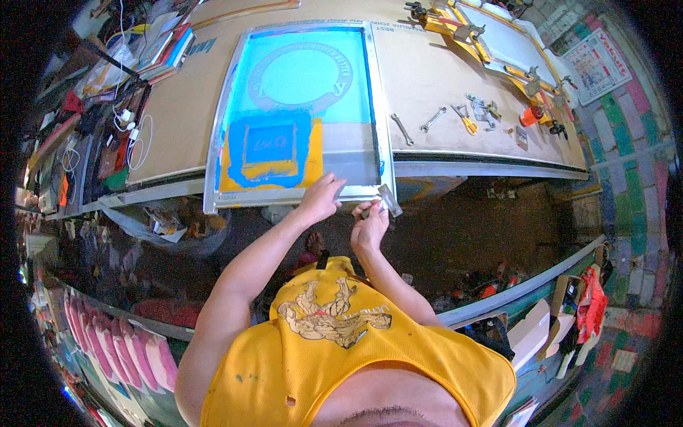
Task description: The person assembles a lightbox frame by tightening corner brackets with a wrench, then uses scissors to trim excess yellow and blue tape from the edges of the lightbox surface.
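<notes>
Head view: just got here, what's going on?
A person is working at a screen-printing frame lying on a table, its near end jutting past the table edge. The left hand is at the near rail; the right hand holds a small grey object, kind unclear, by the near right corner. Two wrenches lie to the frame's right.

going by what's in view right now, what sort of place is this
Probably a screen-printing workshop: a framed screen with blue and yellow patches and a ring design rests on the table, with wrenches to its right.
</notes>
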